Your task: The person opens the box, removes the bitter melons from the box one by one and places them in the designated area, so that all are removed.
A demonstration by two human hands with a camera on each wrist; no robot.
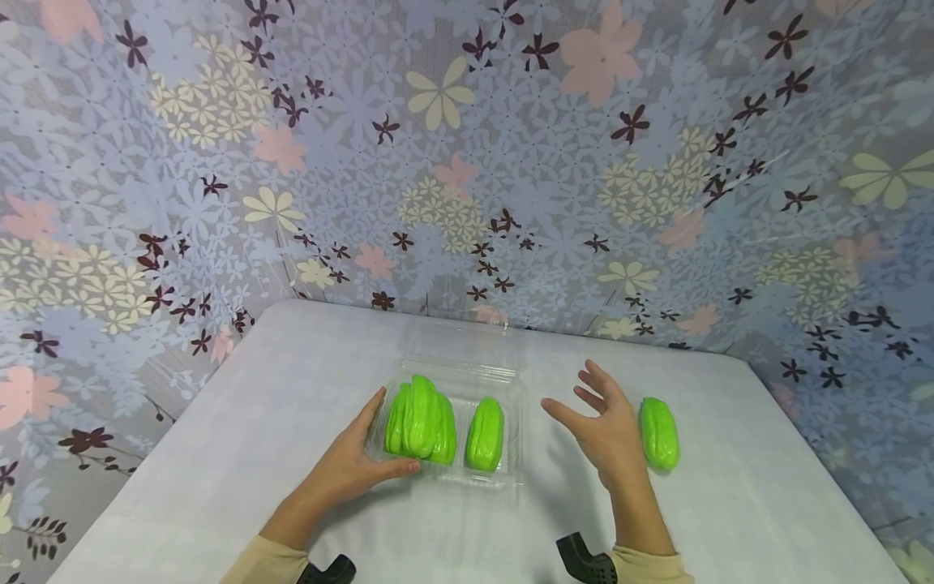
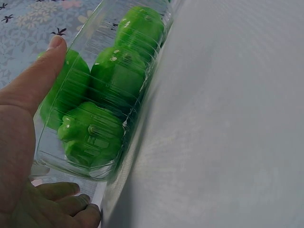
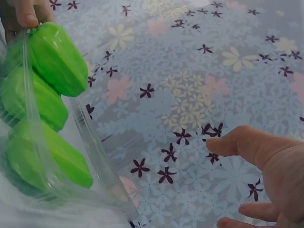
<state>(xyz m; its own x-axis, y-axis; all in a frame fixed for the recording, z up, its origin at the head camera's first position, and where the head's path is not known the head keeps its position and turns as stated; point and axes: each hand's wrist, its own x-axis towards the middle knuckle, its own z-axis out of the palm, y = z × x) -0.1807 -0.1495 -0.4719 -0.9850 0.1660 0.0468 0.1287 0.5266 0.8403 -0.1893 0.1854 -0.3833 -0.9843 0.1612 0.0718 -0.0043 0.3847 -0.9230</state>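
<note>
A clear plastic hinged container (image 1: 477, 478) holds several bright green ribbed toy peppers. They are piled on its left side (image 1: 422, 418), with a single pepper (image 1: 485, 434) apart on the right. My left hand (image 1: 352, 462) spans the container's near left corner, thumb along the front and fingers beside the left wall; the thumb (image 2: 45, 73) rests against the clear plastic in the left wrist view. To the right, my right hand (image 1: 609, 430) hovers with spread fingers and nothing in them. Just beyond it lies another green pepper (image 1: 660, 434) on the table.
The container's transparent lid (image 1: 460, 341) is folded back toward the far side. A pale cloth covers the table (image 1: 292, 365), and a flower-patterned fabric (image 1: 467, 162) rises behind it. Dark wrist devices (image 1: 586, 560) sit by both sleeves.
</note>
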